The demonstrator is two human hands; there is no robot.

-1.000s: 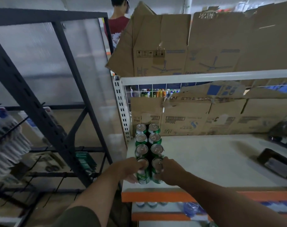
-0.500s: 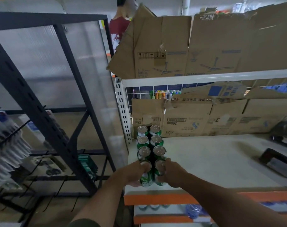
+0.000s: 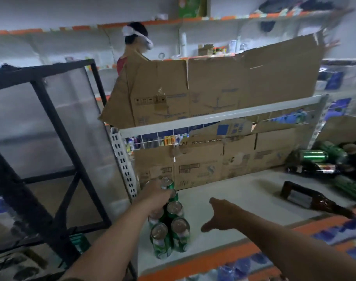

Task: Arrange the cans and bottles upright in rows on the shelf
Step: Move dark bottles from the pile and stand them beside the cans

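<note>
Left hand (image 3: 155, 197) curls around a rear can (image 3: 167, 183) (blurred); right hand (image 3: 223, 217) hovers, fingers relaxed, empty.

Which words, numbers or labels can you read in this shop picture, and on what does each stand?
Nothing reads clearly.
On the upper cardboard box: dark print, too blurred.
On the lower cardboard boxes: printed lines, too blurred.
On the green cans: label lettering, too blurred.
On the brown bottle: pale label, too blurred.

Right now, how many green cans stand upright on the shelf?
6 cans show: four in the right column, two at the left column's front; left hand may hide more.
</note>
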